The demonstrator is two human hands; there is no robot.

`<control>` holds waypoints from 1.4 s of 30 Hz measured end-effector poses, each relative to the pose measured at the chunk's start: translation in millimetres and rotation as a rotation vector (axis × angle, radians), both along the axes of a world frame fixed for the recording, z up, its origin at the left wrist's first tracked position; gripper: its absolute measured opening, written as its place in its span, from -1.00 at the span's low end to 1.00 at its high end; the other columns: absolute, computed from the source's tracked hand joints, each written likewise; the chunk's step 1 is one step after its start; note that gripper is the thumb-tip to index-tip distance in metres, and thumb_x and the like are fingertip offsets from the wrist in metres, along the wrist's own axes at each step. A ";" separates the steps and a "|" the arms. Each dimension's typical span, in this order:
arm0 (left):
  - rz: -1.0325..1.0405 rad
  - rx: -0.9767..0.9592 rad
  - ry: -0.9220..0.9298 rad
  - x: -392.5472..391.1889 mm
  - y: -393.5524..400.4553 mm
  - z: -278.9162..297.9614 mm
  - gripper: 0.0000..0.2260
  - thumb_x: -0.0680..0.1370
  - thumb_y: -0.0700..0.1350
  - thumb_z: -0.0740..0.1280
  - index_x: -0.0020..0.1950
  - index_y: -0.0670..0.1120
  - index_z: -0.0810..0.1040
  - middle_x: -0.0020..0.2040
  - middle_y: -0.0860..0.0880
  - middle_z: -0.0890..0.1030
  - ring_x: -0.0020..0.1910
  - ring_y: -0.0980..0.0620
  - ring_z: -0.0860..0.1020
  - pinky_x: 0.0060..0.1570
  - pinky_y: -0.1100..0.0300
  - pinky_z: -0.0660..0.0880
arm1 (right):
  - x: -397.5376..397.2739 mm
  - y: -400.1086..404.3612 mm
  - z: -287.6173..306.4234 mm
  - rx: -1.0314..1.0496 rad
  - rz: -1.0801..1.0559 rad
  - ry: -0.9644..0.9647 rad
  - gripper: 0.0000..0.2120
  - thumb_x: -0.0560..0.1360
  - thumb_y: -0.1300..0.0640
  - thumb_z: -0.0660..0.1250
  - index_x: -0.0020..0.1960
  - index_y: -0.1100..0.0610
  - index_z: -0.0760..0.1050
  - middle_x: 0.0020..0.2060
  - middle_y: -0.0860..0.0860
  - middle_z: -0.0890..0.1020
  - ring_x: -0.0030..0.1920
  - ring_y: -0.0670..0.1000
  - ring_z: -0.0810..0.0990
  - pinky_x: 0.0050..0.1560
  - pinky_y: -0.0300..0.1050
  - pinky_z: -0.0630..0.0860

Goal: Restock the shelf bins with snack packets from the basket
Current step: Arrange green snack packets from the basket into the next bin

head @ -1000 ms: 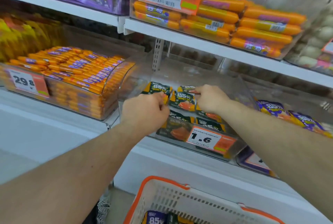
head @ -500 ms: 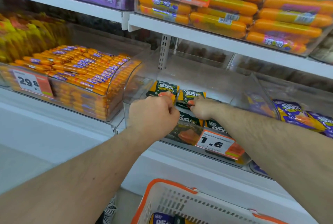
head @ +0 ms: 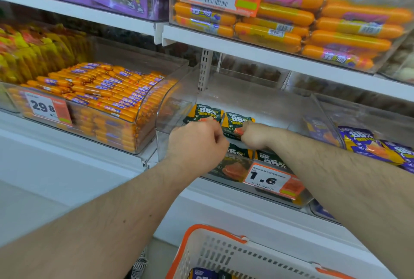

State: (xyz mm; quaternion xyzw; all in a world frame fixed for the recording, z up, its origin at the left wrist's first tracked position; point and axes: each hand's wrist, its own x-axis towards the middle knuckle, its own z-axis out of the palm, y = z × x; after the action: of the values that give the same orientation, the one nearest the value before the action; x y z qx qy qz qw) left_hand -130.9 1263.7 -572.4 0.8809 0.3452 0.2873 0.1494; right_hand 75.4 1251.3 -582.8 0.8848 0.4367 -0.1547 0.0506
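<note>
Both hands (head: 197,144) nudged packets (head: 202,114) deeper — clear bin (head: 280,110).

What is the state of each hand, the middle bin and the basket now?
Left hand: grips a green packet.
Right hand: grips the neighbouring green packet.
Middle bin: partly filled, rear bare.
Basket: below the shelf, packets inside.

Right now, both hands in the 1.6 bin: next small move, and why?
Probably let go and draw back to the basket: left hand and right hand each pinch a green packet already lying in the clear bin, whose back stays bare.
</note>
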 end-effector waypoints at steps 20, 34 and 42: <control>-0.890 -0.145 1.025 18.2 -124.6 -77.3 -0.84 0.57 -0.03 0.23 -0.06 0.01 0.59 -0.09 0.02 0.62 -0.11 0.00 0.57 0.00 0.02 0.55 | -53.5 -243.1 -138.5 0.690 -0.180 0.198 -0.73 0.50 0.27 0.11 -0.27 0.10 0.51 -0.26 0.01 0.57 -0.18 0.07 0.53 -0.11 -0.07 0.51; -0.884 -0.130 1.183 30.1 -129.0 -96.6 -0.76 0.61 0.00 0.20 0.20 0.01 0.57 -0.12 0.14 0.47 -0.23 0.19 0.44 -0.21 0.21 0.41 | -71.1 -321.3 -287.8 -0.249 -0.205 0.342 -0.23 0.40 -0.24 0.37 0.51 -0.03 0.23 0.52 -0.01 0.27 0.46 0.12 0.32 0.38 0.12 0.37; -0.831 -0.143 1.205 28.1 -126.6 -93.1 -0.71 0.63 0.01 0.17 0.31 0.02 0.51 0.22 0.03 0.54 0.00 0.06 0.51 -0.04 0.17 0.45 | -94.0 -317.0 -302.0 -0.282 -0.077 0.240 -0.68 0.52 0.20 0.26 0.25 0.03 0.51 0.21 0.05 0.59 0.16 0.14 0.57 0.09 0.04 0.58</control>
State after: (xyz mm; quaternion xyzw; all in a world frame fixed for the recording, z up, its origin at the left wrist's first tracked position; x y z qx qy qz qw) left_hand -102.8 1137.2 -665.5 0.9323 0.0228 -0.3502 0.0875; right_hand -18.6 934.2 -884.8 0.8602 0.3793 -0.3207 0.1157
